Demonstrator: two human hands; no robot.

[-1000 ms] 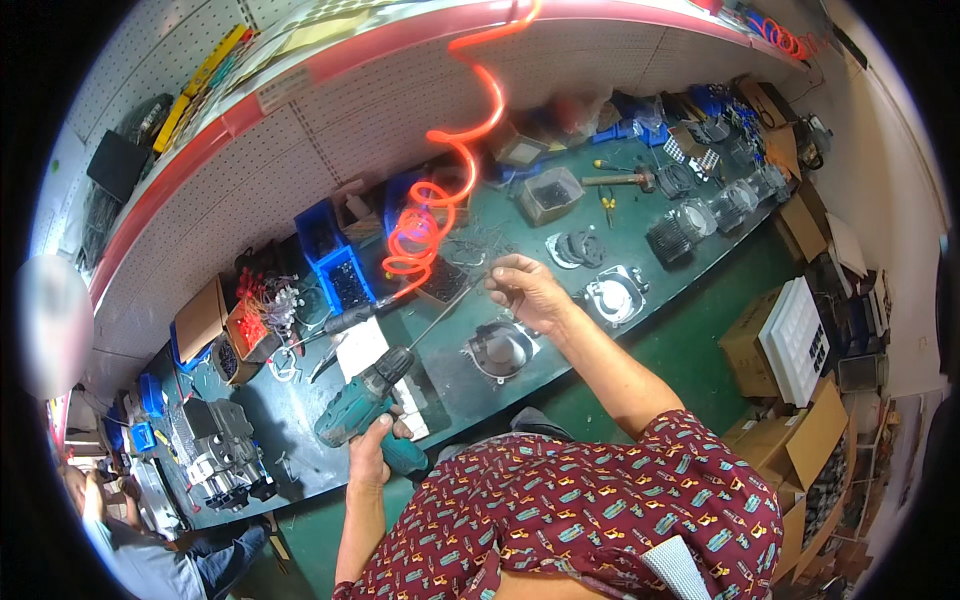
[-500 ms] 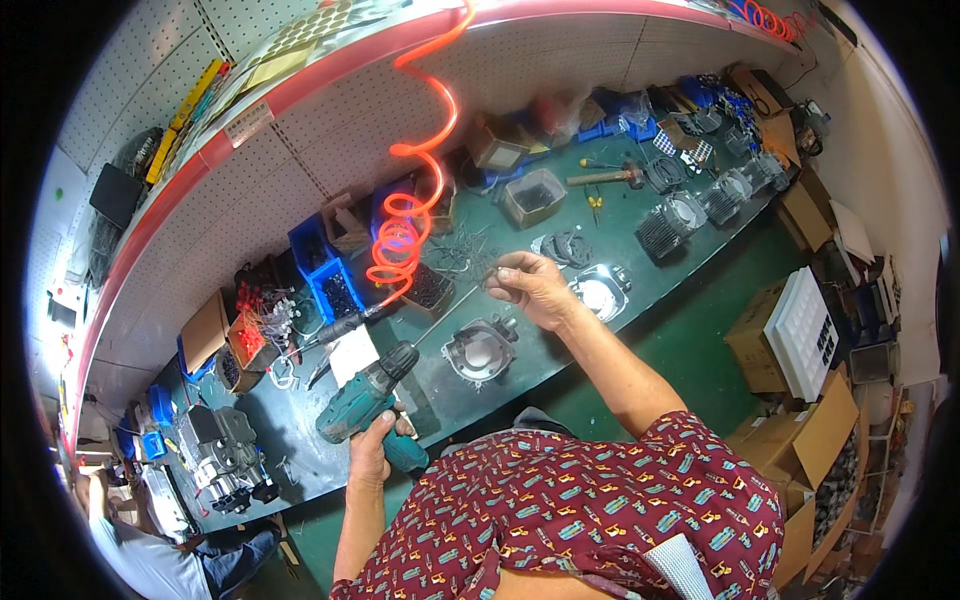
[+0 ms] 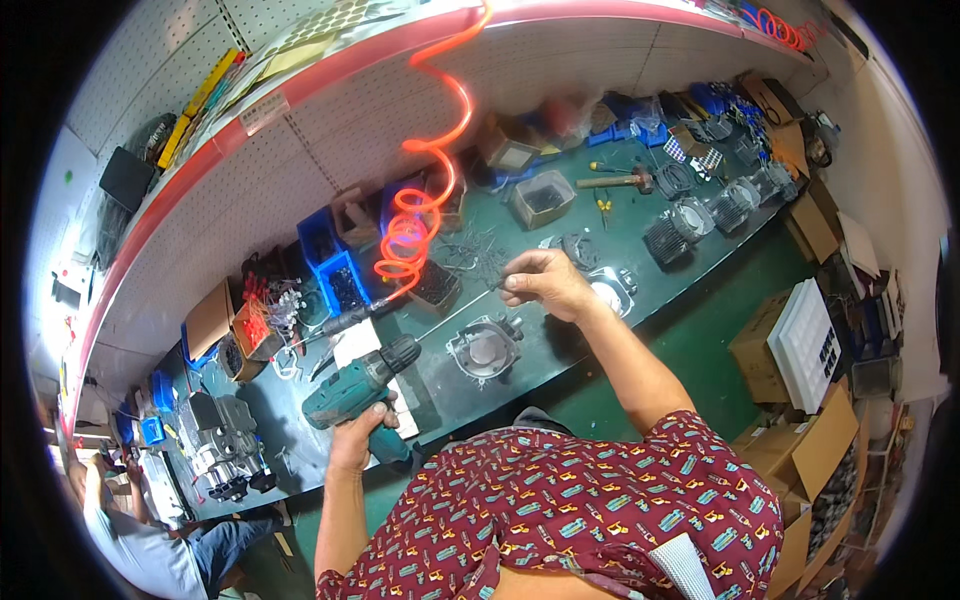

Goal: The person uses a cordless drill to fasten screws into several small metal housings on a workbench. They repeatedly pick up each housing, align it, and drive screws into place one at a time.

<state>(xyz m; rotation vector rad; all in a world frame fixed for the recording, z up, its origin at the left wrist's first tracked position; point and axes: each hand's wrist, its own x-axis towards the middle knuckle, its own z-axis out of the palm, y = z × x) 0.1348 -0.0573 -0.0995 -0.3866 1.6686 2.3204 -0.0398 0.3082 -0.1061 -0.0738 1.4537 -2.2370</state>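
1. Left hand (image 3: 364, 436) wraps drill (image 3: 345, 393) grip, near bench (image 3: 452, 396) edge.
2. Right hand (image 3: 548, 284) fingers pinched at long bit (image 3: 455, 315) tip; can't tell if holding anything small.
3. Progress: drill held, bit apart from housing (image 3: 485, 350), which lies on bench.
4. Hose (image 3: 408, 232) hangs behind; right hand partly blocks 2nd housing (image 3: 617, 290).

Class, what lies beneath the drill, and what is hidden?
White paper shows on both sides of the drill, which the left hand holds above the green bench. The drill covers the part between, so whether it is one sheet cannot be told.
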